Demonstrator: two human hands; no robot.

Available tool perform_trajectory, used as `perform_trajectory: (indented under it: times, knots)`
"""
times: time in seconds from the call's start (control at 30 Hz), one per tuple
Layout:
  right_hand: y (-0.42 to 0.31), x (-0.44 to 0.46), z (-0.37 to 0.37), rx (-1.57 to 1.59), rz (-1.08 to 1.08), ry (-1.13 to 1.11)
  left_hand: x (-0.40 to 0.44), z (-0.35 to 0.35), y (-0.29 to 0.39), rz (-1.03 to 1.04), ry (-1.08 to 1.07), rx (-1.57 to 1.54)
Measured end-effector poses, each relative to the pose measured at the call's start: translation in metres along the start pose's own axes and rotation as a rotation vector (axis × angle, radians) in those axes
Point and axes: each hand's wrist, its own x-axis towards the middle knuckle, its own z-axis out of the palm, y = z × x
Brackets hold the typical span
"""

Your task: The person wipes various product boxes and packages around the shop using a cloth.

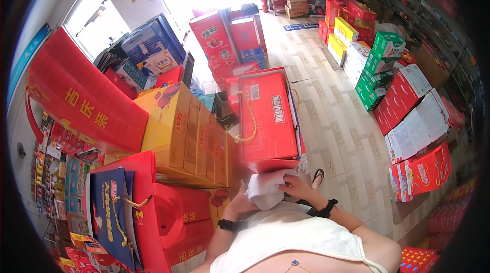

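A crumpled white cloth (268, 189) is held in front of my body, close to the near end of a red gift box (268, 115). My left hand (242, 202) grips its left side, the fingers partly hidden by the folds. On the right, the bent fingers of my right hand (294, 186) pinch its edge. The red box has a yellow rope handle (250, 120) and a white label on top. Both wrists wear dark bands. Whether the cloth touches the box cannot be made out.
Stacked yellow boxes (176, 125) and a large red bag (81, 94) stand on the left, with a dark blue gift bag (109, 217) nearer me. Green cartons (380, 69) and red cartons (403, 97) line the right side of the tiled floor (339, 135). Shelves run behind them.
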Motion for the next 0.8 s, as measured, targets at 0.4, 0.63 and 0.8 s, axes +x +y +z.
perform_trajectory:
  times: [0.4, 0.63, 0.8]
  knots:
    - [0.023, 0.000, 0.014, 0.404, 0.081, 0.010, 0.003, -0.006, 0.010, 0.122, 0.002, -0.469]
    - [-0.052, 0.024, -0.021, 0.399, 0.306, -0.105, -0.007, 0.022, 0.082, 0.547, 0.457, -0.208]
    - [-0.031, 0.035, 0.002, 0.436, 0.315, -0.132, 0.029, -0.005, 0.067, 0.636, 0.530, -0.220]
